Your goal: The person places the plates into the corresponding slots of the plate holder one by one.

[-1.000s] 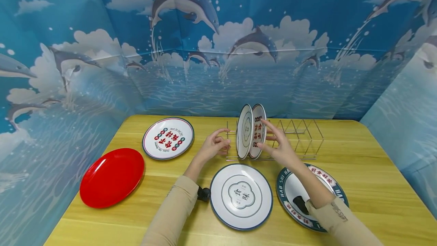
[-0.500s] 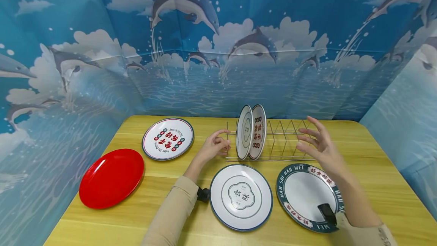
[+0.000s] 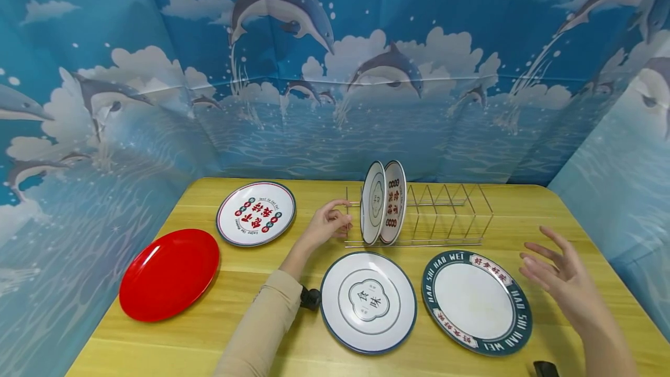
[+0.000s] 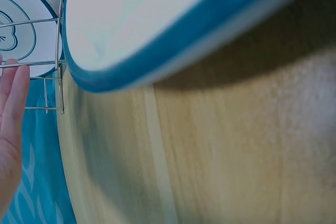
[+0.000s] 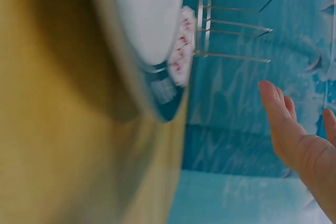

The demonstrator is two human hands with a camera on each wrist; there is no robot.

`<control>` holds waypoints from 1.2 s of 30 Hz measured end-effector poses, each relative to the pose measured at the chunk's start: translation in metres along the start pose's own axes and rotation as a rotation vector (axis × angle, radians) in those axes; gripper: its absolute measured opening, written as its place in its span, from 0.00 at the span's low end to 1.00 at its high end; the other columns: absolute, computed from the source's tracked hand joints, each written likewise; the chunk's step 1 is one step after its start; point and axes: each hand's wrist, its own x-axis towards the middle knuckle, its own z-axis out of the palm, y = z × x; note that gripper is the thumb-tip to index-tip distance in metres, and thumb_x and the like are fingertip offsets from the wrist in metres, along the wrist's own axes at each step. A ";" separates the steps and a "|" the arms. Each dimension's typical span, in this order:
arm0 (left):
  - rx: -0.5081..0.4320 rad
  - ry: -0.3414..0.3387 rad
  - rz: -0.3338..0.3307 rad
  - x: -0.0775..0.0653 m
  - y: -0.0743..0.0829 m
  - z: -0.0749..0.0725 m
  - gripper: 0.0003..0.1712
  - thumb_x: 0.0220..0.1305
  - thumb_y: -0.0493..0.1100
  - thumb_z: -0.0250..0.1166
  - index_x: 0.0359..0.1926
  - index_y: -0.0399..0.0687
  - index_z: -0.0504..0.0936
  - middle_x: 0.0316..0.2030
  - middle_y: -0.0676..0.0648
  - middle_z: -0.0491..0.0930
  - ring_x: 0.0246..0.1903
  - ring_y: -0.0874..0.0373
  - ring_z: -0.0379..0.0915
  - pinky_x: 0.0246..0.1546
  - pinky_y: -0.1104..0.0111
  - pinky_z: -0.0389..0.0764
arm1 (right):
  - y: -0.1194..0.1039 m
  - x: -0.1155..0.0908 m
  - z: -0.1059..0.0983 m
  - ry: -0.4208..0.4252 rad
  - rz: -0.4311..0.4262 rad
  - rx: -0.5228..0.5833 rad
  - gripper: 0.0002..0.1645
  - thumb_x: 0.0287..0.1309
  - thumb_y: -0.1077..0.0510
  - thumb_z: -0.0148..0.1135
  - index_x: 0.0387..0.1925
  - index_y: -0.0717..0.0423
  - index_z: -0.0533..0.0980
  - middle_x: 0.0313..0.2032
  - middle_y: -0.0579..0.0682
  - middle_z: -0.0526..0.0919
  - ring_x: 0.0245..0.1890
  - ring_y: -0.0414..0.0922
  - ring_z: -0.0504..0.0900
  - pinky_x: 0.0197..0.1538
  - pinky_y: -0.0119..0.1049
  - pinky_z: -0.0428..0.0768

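Observation:
My left hand (image 3: 325,226) grips the left end of a wire dish rack (image 3: 445,243), fingertips on its end wires. In the left wrist view, fingers (image 4: 18,87) of that hand reach up to the wire. Two plates stand on edge side by side in the rack: a white plate with an oval emblem (image 3: 373,202) and a white plate with red characters (image 3: 395,202). At the right, above the table, my right hand (image 3: 562,281) has its fingers spread and holds nothing. A plate with a dark green lettered rim (image 3: 473,301) lies nearest to it.
A white plate with a flower-shaped emblem (image 3: 368,302) lies in front of the rack. Further left are a white plate with red characters (image 3: 256,214) and a red plate (image 3: 170,275). A dolphin-print cloth (image 3: 293,127) hangs behind the wooden table (image 3: 173,348).
My right hand has left the standing plate with red characters and moved right, past the rack's right end and toward me. The left hand and the plates keep their places.

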 end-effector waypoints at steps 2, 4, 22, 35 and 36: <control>0.005 0.003 0.003 0.000 0.000 0.000 0.23 0.63 0.38 0.58 0.58 0.38 0.67 0.27 0.45 0.77 0.41 0.30 0.71 0.36 0.59 0.82 | 0.004 -0.010 -0.003 0.006 0.036 0.048 0.40 0.62 0.75 0.43 0.69 0.45 0.46 0.51 0.44 0.68 0.46 0.35 0.78 0.43 0.31 0.80; 0.009 0.010 0.003 0.000 0.001 0.001 0.22 0.63 0.38 0.58 0.57 0.38 0.68 0.28 0.44 0.78 0.41 0.30 0.71 0.36 0.59 0.82 | 0.003 -0.019 -0.003 0.003 0.075 0.082 0.38 0.63 0.74 0.42 0.67 0.43 0.46 0.49 0.41 0.70 0.46 0.35 0.78 0.43 0.29 0.80; 0.019 0.005 -0.031 -0.012 0.020 0.003 0.19 0.64 0.37 0.57 0.56 0.40 0.70 0.38 0.27 0.75 0.43 0.28 0.68 0.42 0.49 0.78 | 0.007 -0.035 -0.012 -0.083 0.707 -0.264 0.46 0.69 0.49 0.43 0.66 0.35 0.20 0.64 0.75 0.33 0.39 0.23 0.70 0.50 0.48 0.77; 0.008 -0.020 -0.016 -0.014 0.022 0.004 0.22 0.65 0.38 0.56 0.59 0.37 0.67 0.39 0.24 0.73 0.44 0.27 0.67 0.43 0.50 0.78 | 0.012 -0.033 -0.012 -0.165 0.720 -0.267 0.36 0.67 0.54 0.48 0.57 0.08 0.46 0.59 0.76 0.52 0.43 0.36 0.72 0.45 0.41 0.78; 0.006 -0.019 -0.015 -0.014 0.021 0.004 0.22 0.65 0.38 0.56 0.59 0.37 0.67 0.39 0.24 0.73 0.44 0.27 0.67 0.43 0.49 0.77 | 0.012 -0.032 -0.012 -0.168 0.719 -0.259 0.34 0.66 0.55 0.49 0.54 0.07 0.50 0.57 0.70 0.59 0.43 0.39 0.73 0.44 0.40 0.78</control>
